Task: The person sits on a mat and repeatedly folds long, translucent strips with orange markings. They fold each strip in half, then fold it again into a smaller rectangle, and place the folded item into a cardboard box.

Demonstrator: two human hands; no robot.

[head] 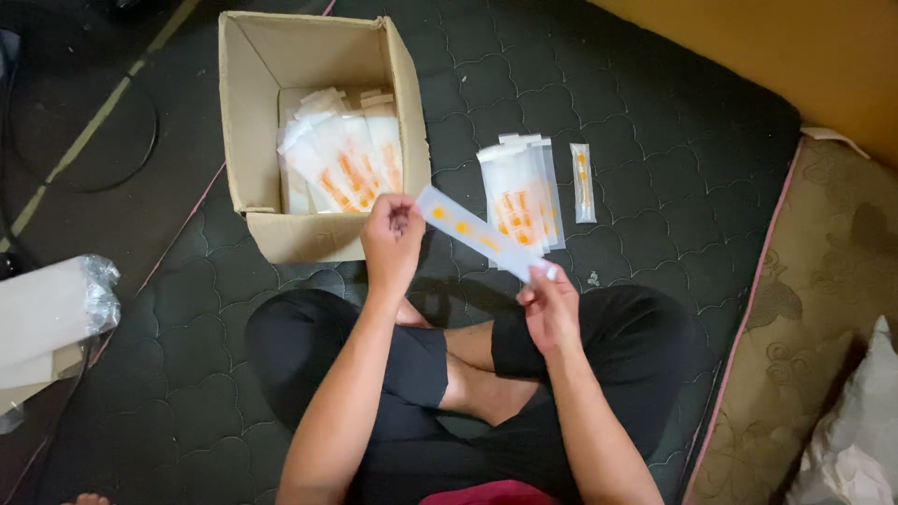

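From the head camera, looking down on a person sitting cross-legged on a dark quilted mattress, both hands are raised in front of the knees with one long, narrow clear packet stretched between them. The left hand has its fingers pinched shut on the upper end of the packet, and the right hand pinches the lower end between thumb and fingertips, so both hands are closed on it and neither is free. The packet's long axis runs on a slant, from upper left at the left hand down to lower right at the right hand, and orange markings show along its middle. Just beyond the left hand stands an open cardboard box with more white-and-orange packets heaped inside; the left hand is the nearer one to it. Just behind the held packet, on the mattress, lies a small stack of packets with long axes pointing away from the person, and a single packet lies just to its right, apart from it. The right hand is nearer to both. A plastic-wrapped bundle sits well off to the left.
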